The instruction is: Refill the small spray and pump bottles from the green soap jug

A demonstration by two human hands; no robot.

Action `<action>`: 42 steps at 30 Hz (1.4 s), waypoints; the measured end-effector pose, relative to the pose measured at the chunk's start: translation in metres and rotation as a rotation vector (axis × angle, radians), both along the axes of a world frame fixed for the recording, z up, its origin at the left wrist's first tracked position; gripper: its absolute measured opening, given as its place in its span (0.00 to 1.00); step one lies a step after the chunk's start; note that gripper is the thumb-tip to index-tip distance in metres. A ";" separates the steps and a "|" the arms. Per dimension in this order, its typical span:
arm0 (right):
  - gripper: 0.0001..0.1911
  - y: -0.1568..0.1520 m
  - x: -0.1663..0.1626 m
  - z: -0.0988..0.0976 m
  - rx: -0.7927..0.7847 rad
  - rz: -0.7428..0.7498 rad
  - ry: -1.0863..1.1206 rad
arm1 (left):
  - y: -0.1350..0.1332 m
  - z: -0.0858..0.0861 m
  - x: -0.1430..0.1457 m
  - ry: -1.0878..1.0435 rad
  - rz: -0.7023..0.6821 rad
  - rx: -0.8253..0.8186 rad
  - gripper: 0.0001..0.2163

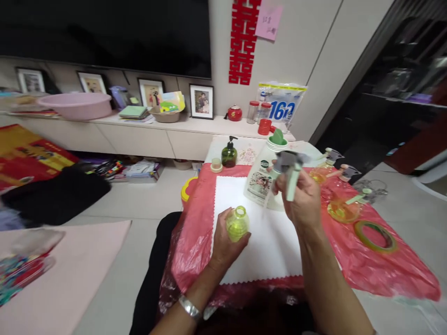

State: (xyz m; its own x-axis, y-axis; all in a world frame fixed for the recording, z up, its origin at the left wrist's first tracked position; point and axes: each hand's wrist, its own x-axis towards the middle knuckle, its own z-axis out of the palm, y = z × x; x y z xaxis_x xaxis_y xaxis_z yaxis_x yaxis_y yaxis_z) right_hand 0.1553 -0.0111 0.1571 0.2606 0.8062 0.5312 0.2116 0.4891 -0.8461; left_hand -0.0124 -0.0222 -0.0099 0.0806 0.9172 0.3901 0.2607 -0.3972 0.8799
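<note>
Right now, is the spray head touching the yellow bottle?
Apart. The head view shows the spray head raised in the right hand, white mat between it and the yellow bottle.

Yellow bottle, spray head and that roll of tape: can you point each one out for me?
yellow bottle point(237, 224), head view, on its ribbed body in the left hand.
spray head point(289, 164), head view, on its grey top above the right hand.
roll of tape point(375, 235), head view, on its green ring.
</note>
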 end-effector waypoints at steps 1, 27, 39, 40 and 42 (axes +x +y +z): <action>0.07 -0.004 -0.003 0.000 0.031 0.031 0.124 | 0.000 0.001 0.000 0.008 0.003 0.003 0.34; 0.15 -0.019 -0.039 -0.077 -0.303 0.253 0.034 | 0.002 0.000 0.007 -0.053 -0.006 0.034 0.37; 0.17 -0.018 -0.048 -0.099 -0.198 0.191 0.091 | 0.002 0.003 0.002 -0.099 -0.062 -0.118 0.36; 0.17 -0.017 -0.049 -0.099 -0.186 0.182 0.085 | 0.002 0.003 0.002 -0.109 -0.075 -0.134 0.36; 0.17 -0.016 -0.050 -0.099 -0.166 0.165 0.071 | 0.003 0.003 0.000 -0.136 -0.098 -0.160 0.36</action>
